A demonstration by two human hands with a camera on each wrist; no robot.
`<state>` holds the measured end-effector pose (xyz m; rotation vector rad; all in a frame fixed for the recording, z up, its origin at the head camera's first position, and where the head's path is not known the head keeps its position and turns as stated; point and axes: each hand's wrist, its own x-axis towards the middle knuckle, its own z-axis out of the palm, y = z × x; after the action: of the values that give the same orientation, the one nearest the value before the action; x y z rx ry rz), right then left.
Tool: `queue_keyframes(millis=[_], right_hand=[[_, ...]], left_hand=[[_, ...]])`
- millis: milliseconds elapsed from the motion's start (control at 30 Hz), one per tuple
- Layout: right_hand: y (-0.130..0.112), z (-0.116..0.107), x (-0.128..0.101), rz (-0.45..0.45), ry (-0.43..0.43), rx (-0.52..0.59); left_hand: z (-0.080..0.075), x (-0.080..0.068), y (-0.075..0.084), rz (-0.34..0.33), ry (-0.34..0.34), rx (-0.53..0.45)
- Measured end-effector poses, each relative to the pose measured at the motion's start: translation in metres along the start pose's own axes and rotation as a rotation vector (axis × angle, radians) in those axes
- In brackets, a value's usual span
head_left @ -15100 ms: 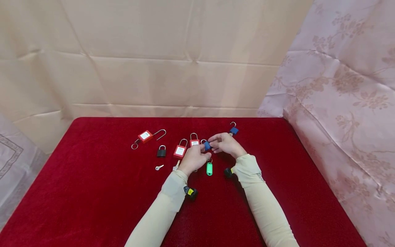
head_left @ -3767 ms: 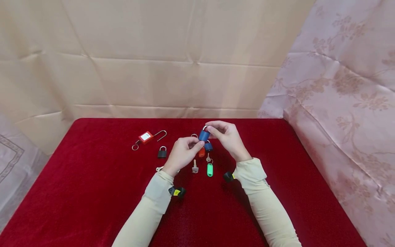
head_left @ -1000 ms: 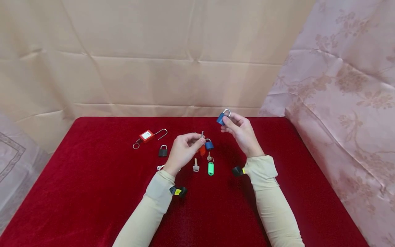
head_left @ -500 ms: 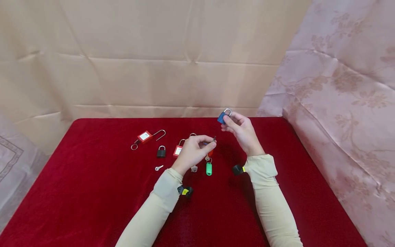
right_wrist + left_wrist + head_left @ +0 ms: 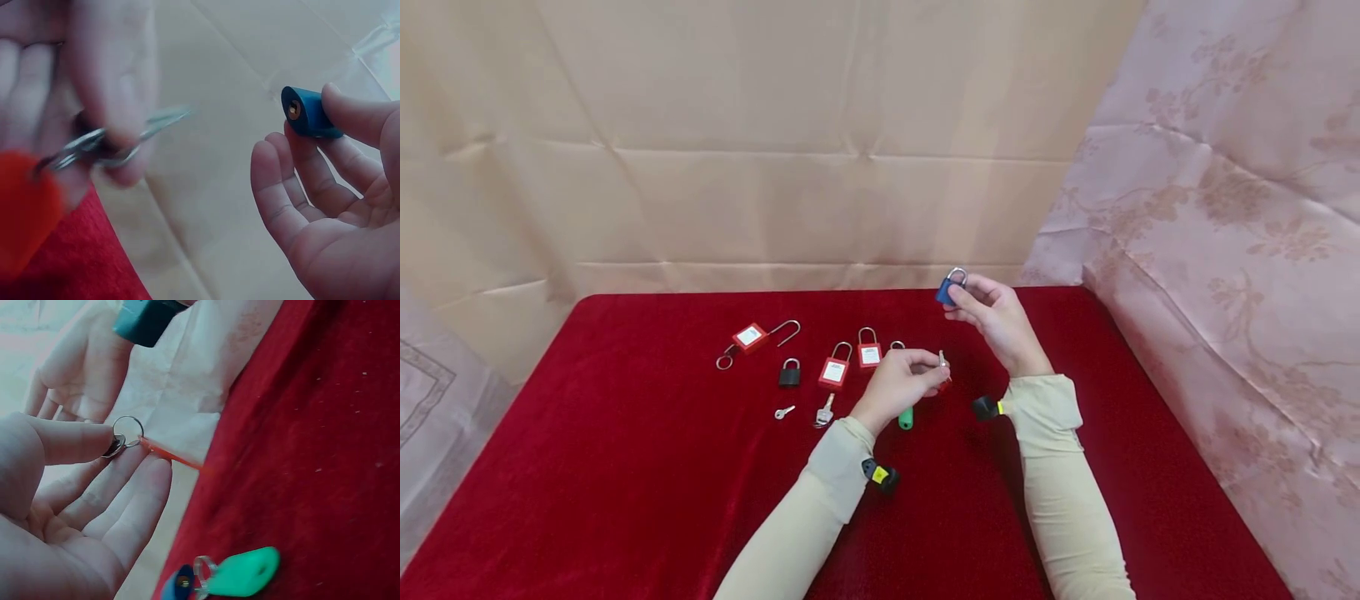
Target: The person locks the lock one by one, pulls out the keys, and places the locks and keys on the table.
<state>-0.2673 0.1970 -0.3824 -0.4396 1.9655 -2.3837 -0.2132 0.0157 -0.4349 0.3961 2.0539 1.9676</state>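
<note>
**Key in L hand, blue lock in R hand, both held above red cloth**

Going L to R. On the table (image 5: 625, 467): red padlock w/ long open shackle (image 5: 751, 336), black padlock (image 5: 789, 374), small loose key (image 5: 785, 412), two more red padlocks (image 5: 834, 372) side by side, green key tag (image 5: 906, 417) half hidden under the hand.

Left hand (image 5: 901, 385) pinches a key (image 5: 159, 120) w/ ring and red tag (image 5: 28, 206) between thumb and fingers. Thin, stiff, light; best held by the head, tag dangles loose.

Right hand (image 5: 996, 312) grips the blue padlock (image 5: 947, 288) w/ thumb and fingertips, keyhole facing the key, a gap between them. Small but prob. dense, smooth casing may slip; hold by the body's sides.

Surface: red velvet-like cloth, soft, grippy. Room: creased beige sheet (image 5: 775, 150) behind, floral fabric (image 5: 1225, 250) at R.
</note>
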Motion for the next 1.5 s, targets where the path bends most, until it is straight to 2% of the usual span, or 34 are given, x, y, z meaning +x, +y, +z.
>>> queue_keyframes(millis=[100,300,467,667,733,833,1033,1167,1367,1500], right_hand=[[0.002,-0.002,0.001,0.015,-0.013,-0.01],[0.005,-0.006,0.004,0.033,-0.052,-0.037],[0.006,-0.009,0.004,0.054,-0.057,-0.063],[0.006,-0.009,0.002,0.074,-0.06,-0.07],[0.006,-0.009,0.002,0.077,-0.058,-0.072],[0.005,-0.01,0.002,0.081,-0.061,-0.076],[0.005,-0.01,0.002,0.094,-0.078,-0.089],[0.005,-0.01,0.001,0.095,-0.074,-0.09],[0.007,-0.01,0.001,0.095,-0.083,-0.095],[0.007,-0.011,0.002,0.097,-0.089,-0.101]], left_hand=[[0.005,0.001,-0.004,-0.054,-0.022,-0.06],[0.012,0.001,-0.009,-0.09,-0.126,-0.095],[0.013,0.002,-0.013,-0.133,-0.158,-0.058],[0.016,0.0,-0.018,-0.196,-0.276,-0.047],[0.017,-0.002,-0.019,-0.207,-0.295,-0.048],[0.02,-0.002,-0.021,-0.197,-0.265,0.004],[0.023,0.004,-0.022,-0.137,-0.138,0.173],[0.022,0.007,-0.019,-0.138,-0.072,0.238],[0.02,0.012,-0.02,-0.124,-0.035,0.327],[0.02,0.013,-0.019,-0.112,-0.02,0.352]])
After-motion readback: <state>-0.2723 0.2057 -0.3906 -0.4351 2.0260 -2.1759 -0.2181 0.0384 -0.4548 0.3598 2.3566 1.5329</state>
